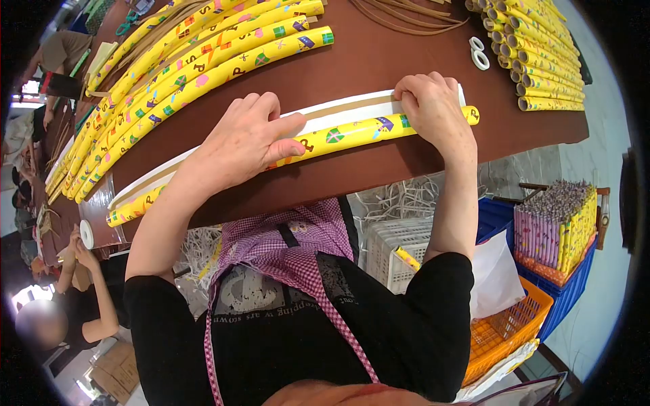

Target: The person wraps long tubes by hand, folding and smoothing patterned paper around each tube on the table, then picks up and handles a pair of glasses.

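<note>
A sheet of yellow printed wrapping paper [359, 130], partly rolled, lies along the front of the brown table. Its white side faces up behind the rolled part, with a brown strip [349, 104] running lengthwise on it. My left hand [247, 139] grips the paper near its middle, thumb on the yellow roll and fingers bent over the white part. Toward the right end, my right hand [433, 111] closes over the paper with curled fingers. The fingertips of both hands are partly hidden.
Long yellow rolls [223, 68] lie at the left on the brown table [379, 61]. Finished rolls [542, 61] are stacked at the right, beside white tape rolls [479, 54]. Below stand an orange crate [542, 304] and a blue crate [572, 287]. A co-worker's hands [80, 254] are at left.
</note>
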A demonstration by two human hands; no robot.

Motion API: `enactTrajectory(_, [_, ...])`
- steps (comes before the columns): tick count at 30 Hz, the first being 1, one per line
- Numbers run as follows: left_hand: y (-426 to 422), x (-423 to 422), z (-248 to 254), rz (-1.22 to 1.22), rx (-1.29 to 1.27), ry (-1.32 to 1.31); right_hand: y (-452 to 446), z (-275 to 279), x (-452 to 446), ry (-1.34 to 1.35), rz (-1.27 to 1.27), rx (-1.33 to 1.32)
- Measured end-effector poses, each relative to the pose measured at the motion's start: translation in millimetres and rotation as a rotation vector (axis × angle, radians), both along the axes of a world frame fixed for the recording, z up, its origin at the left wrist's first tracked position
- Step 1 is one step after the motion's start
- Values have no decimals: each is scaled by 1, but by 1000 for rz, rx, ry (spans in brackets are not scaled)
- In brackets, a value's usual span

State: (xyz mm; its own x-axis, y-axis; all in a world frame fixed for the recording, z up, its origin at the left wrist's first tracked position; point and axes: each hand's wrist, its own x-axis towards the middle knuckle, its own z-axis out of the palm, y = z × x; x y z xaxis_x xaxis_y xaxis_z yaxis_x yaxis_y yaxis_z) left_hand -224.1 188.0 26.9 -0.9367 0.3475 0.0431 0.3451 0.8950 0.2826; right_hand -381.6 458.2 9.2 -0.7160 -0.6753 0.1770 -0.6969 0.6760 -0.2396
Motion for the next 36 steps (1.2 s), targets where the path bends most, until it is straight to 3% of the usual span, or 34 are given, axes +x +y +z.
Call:
enactTrajectory(12, [34,-61,-6,-204,-127,7,0,-3,-1,32,14,-42])
enactTrajectory(22, [74,-96,-10,-232,-171,63,2,-7,-2,80,40,-44])
enactTrajectory(29, [77,-95,-10,-165,-167,-42,6,-2,-5,92,46,20])
enactTrajectory(36, [77,-96,-11,-164,-142,-37,41,17,-31,-49,24,40])
